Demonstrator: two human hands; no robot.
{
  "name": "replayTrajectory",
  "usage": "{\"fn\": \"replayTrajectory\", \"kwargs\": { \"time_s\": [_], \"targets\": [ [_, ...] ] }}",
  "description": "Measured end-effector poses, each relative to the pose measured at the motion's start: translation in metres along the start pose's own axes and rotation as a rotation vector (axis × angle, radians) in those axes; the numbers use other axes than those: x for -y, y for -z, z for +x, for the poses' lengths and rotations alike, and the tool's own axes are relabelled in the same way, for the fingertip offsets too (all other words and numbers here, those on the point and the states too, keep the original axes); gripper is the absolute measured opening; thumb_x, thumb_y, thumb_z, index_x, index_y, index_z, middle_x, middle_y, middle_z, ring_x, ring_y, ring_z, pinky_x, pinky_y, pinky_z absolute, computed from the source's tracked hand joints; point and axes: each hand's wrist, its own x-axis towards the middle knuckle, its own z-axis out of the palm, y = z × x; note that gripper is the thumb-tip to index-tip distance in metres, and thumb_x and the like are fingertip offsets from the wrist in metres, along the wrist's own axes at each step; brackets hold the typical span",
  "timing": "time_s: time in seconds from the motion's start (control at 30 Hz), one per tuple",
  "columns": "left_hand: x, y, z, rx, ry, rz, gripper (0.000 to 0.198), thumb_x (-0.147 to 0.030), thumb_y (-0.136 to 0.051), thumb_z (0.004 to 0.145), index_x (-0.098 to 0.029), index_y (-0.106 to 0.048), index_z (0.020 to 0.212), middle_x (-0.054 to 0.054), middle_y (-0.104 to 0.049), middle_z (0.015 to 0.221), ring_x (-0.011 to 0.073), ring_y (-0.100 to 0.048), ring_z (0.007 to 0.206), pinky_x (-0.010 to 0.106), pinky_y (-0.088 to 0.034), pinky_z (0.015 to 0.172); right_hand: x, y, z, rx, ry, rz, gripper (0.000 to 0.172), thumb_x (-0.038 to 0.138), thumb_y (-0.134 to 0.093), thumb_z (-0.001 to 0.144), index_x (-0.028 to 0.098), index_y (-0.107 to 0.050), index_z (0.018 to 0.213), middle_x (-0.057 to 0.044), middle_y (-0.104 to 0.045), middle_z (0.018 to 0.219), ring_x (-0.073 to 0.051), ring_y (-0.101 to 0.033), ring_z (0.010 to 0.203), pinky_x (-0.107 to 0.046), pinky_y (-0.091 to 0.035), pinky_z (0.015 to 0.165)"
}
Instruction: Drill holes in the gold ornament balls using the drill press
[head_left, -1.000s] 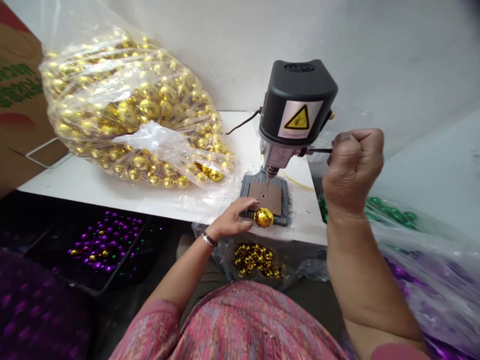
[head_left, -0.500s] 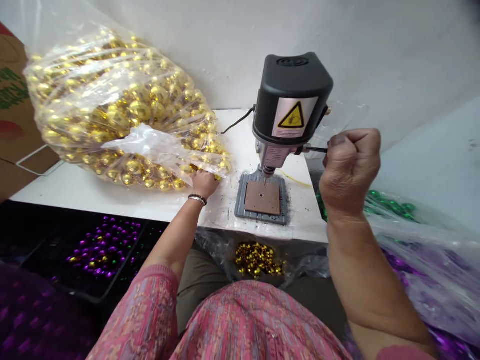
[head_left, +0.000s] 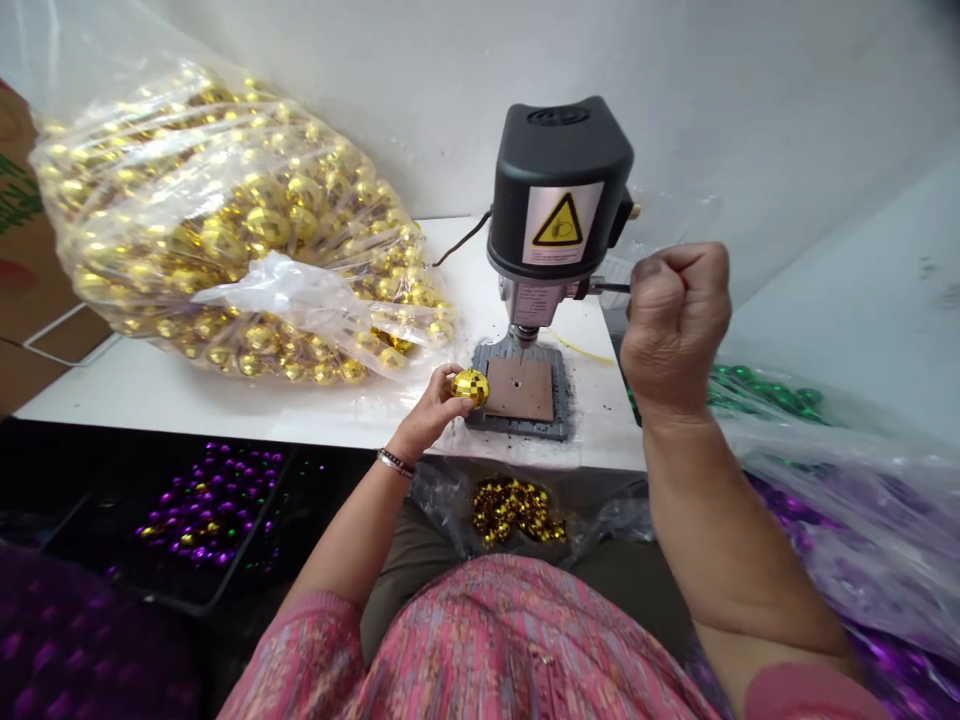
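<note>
My left hand (head_left: 424, 415), fingers (head_left: 442, 383) clamped on a gold ball (head_left: 470, 387), ball just beside the plate (head_left: 520, 388), right hand (head_left: 675, 330) in a fist, fingers (head_left: 675, 268) shut on the drill lever (head_left: 611, 288), lever end hidden inside the fist, drill (head_left: 555, 200) on the bench (head_left: 150, 395), bit tip too small to make out

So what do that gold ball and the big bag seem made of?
The gold ball in the left hand looks like plastic with a mirror-gold coating, its small square facets glinting; what lies underneath cannot be seen. The bag looks like thin clear plastic film, creased and see-through.
</note>
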Motion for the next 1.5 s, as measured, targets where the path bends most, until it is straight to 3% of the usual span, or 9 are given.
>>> {"fn": "replayTrajectory", "kwargs": {
  "time_s": [0.1, 0.23, 0.43, 0.53, 0.67, 1.0, 1.2, 1.37, 1.5],
  "targets": [
    [0.0, -0.003, 0.007, -0.04, 0.06, -0.01, 0.062, -0.04, -0.069, 0.072, -0.025, -0.046, 0.127, 0.007, -0.064, 0.118, 0.0189, -0.065, 0.1, 0.029, -0.056, 0.077, 0.003, 0.001, 0.0, -0.004, 0.014, 0.004, 0.026, 0.041, -0.047, 0.098, 0.022, -0.045, 0.081, 0.003, -0.047, 0.069, -0.008, -0.044, 0.062, -0.026, -0.043, 0.063],
    [-0.001, -0.007, 0.02, -0.076, -0.025, 0.201, 0.067, -0.035, -0.077, 0.069, -0.021, -0.053, 0.131, 0.009, -0.065, 0.128, 0.0203, -0.065, 0.107, 0.032, -0.055, 0.091, 0.006, -0.001, 0.008, 0.003, -0.019, -0.027, 0.024, 0.036, -0.048, 0.097, 0.022, -0.042, 0.079, 0.004, -0.046, 0.067, -0.008, -0.041, 0.063, -0.024, -0.041, 0.064],
    [-0.004, -0.016, 0.035, -0.068, 0.002, 0.278, 0.062, -0.038, -0.079, 0.072, -0.02, -0.051, 0.124, 0.005, -0.071, 0.102, 0.0169, -0.068, 0.09, 0.032, -0.054, 0.086, 0.025, -0.009, 0.051, 0.057, -0.183, -0.112, 0.037, 0.025, -0.054, 0.096, 0.022, -0.031, 0.067, 0.008, -0.032, 0.059, -0.006, -0.026, 0.063, -0.022, -0.032, 0.065],
    [-0.006, -0.018, 0.041, -0.041, 0.025, 0.363, 0.062, -0.04, -0.081, 0.072, -0.019, -0.054, 0.124, 0.004, -0.072, 0.099, 0.0164, -0.067, 0.087, 0.031, -0.054, 0.082, 0.029, -0.016, 0.075, 0.101, -0.303, -0.22, 0.045, 0.02, -0.052, 0.099, 0.02, -0.025, 0.062, 0.008, -0.025, 0.059, -0.006, -0.022, 0.066, -0.024, -0.026, 0.068],
    [-0.009, -0.021, 0.047, -0.025, 0.032, 0.477, 0.064, -0.042, -0.08, 0.073, -0.018, -0.059, 0.128, 0.006, -0.073, 0.101, 0.0171, -0.067, 0.086, 0.032, -0.054, 0.083, 0.025, -0.025, 0.091, 0.153, -0.373, -0.264, 0.043, 0.021, -0.048, 0.102, 0.02, -0.027, 0.064, 0.008, -0.023, 0.063, -0.006, -0.019, 0.066, -0.025, -0.022, 0.069],
    [-0.029, -0.037, 0.056, 0.045, 0.002, 0.705, 0.062, -0.031, -0.078, 0.072, -0.018, -0.065, 0.132, 0.003, -0.076, 0.102, 0.0166, -0.068, 0.086, 0.027, -0.055, 0.08, 0.022, -0.026, 0.089, 0.169, -0.38, -0.211, 0.043, 0.029, -0.051, 0.101, 0.021, -0.027, 0.066, 0.009, -0.025, 0.064, -0.007, -0.02, 0.067, -0.023, -0.022, 0.068],
    [-0.038, -0.045, 0.066, 0.078, -0.096, 0.973, 0.059, -0.026, -0.081, 0.069, -0.017, -0.071, 0.126, 0.008, -0.074, 0.11, 0.0224, -0.067, 0.097, 0.035, -0.054, 0.095, 0.023, -0.025, 0.088, 0.171, -0.381, -0.185, 0.045, 0.033, -0.051, 0.1, 0.021, -0.026, 0.066, 0.009, -0.023, 0.063, -0.006, -0.02, 0.067, -0.022, -0.023, 0.068],
    [-0.032, -0.049, 0.073, 0.094, -0.118, 0.92, 0.062, -0.024, -0.083, 0.066, -0.017, -0.071, 0.126, 0.012, -0.07, 0.125, 0.0261, -0.065, 0.111, 0.04, -0.051, 0.105, 0.025, -0.025, 0.089, 0.162, -0.393, -0.165, 0.046, 0.029, -0.054, 0.099, 0.021, -0.025, 0.064, 0.009, -0.023, 0.061, -0.006, -0.021, 0.066, -0.022, -0.024, 0.067],
    [-0.027, -0.048, 0.074, 0.123, -0.029, 0.768, 0.064, -0.024, -0.082, 0.067, -0.017, -0.069, 0.129, 0.008, -0.074, 0.118, 0.0238, -0.068, 0.104, 0.04, -0.054, 0.101, 0.025, -0.022, 0.086, 0.162, -0.38, -0.137, 0.046, 0.026, -0.056, 0.098, 0.021, -0.025, 0.064, 0.009, -0.022, 0.06, -0.006, -0.022, 0.065, -0.021, -0.026, 0.066]
  ]
}}
